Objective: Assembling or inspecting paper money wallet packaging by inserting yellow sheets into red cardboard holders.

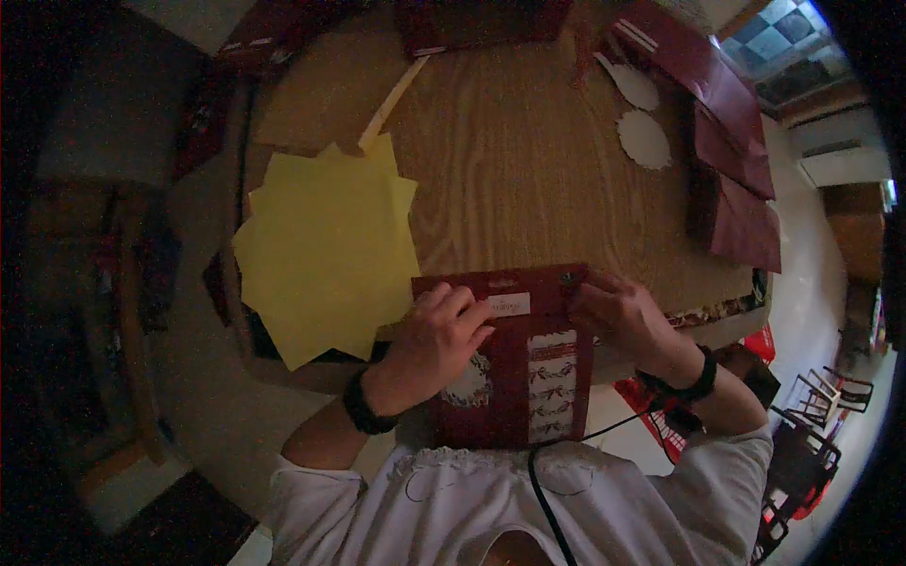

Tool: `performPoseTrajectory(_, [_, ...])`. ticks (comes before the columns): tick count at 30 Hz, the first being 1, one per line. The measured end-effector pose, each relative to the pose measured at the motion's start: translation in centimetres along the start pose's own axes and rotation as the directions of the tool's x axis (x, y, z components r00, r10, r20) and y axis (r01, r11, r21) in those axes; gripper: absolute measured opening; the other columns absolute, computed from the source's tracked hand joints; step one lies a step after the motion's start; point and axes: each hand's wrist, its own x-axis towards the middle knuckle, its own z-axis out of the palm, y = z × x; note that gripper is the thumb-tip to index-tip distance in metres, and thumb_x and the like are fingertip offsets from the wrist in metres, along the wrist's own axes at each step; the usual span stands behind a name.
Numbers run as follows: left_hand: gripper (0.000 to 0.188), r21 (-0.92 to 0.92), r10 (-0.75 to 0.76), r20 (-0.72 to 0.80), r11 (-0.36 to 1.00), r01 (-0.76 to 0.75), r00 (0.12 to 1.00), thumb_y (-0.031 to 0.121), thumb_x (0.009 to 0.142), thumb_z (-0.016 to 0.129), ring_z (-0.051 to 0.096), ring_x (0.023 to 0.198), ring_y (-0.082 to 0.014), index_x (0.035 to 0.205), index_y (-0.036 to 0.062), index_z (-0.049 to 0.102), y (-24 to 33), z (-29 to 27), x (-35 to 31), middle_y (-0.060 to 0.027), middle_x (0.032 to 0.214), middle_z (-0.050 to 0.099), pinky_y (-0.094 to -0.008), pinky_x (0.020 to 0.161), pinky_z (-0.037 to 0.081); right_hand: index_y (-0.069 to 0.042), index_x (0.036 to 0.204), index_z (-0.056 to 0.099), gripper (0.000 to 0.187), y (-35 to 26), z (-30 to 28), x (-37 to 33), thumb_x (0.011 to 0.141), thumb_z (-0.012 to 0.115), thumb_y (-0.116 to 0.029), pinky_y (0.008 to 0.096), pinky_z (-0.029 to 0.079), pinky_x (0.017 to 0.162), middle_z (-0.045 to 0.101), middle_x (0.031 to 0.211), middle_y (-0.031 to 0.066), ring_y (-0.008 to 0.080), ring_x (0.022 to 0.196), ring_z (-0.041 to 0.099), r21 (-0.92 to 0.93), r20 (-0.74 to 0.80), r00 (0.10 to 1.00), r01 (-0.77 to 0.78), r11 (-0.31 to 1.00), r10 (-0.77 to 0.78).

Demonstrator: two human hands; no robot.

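Observation:
A flat dark red packet, like a folder or bag [510, 377], lies across the table's near edge and slopes toward my body. It bears a white label [510, 304], a pale round print and a column of white bow patterns. My left hand [439, 330] is closed on its upper left part, fingers curled beside the label. At the upper right corner, my right hand [618, 311] has its fingertips pinched together by a small greenish spot [569, 278]. The pinched part itself is too dim to make out. Both wrists wear black bands.
Left on the wooden table [510, 160] lies a large yellow zigzag-edged sheet [326, 250], with a pale strip [392, 106] above it. White scalloped pieces [645, 140] and dark red glossy packets [741, 212] lie at right. A black cable [536, 481] crosses my chest.

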Motion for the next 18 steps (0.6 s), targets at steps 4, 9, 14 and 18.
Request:
performPoseTrajectory(4, [0.023,0.026,0.039,0.044,0.999,-0.04,0.998,0.014,0.077,0.064,0.051,0.086,-0.0262,0.099,0.0091,0.062,-0.1,-0.3,-0.1,-0.0073,0.088,0.052,-0.0362,0.075,0.047,-0.006,0.083,0.055,0.014,0.5,0.0,-0.2,0.072,0.063,-0.008,0.0391,0.047,0.07,0.056,0.097,0.0116,0.0316,0.089,0.055,-0.58,0.076,0.915,0.364,0.729,-0.397])
performPoseTrajectory(9, [0.031,0.169,0.067,0.044,0.983,-0.074,0.997,0.008,0.075,0.059,0.051,0.085,-0.0254,0.105,0.0097,0.062,0.7,-0.5,-0.2,-0.0073,0.088,0.051,-0.0357,0.076,0.047,-0.003,0.117,0.054,0.049,0.8,1.7,-2.0,0.072,0.058,-0.02,0.0463,0.038,0.095,0.049,0.12,0.0179,0.0335,0.111,0.047,-0.782,0.182,0.95,0.295,0.549,-0.252])
performPoseTrajectory(14, [0.043,0.202,0.137,0.125,0.966,-0.16,0.983,0.012,0.078,0.052,0.046,0.111,-0.0292,0.121,0.0049,0.051,2.0,-0.6,-0.9,-0.0129,0.116,0.05,-0.04,0.092,0.041,-0.001,0.123,0.05,0.053,0.1,4.3,-3.4,0.074,0.055,-0.021,0.0505,0.03,0.102,0.042,0.129,0.0204,0.0359,0.12,0.041,-0.821,0.222,0.912,0.365,0.438,-0.345])
performPoseTrajectory(18, [0.053,0.295,0.17,0.239,0.925,-0.238,0.956,0.019,0.082,0.05,0.03,0.131,-0.0303,0.13,-0.0006,0.04,3.1,0.6,-2.8,-0.0161,0.14,0.034,-0.0454,0.106,0.026,-0.002,0.127,0.046,0.054,-0.6,4.3,-3.4,0.077,0.053,-0.02,0.0499,0.028,0.104,0.041,0.133,0.0185,0.0327,0.124,0.038,-0.865,0.26,0.924,0.352,0.358,-0.28])
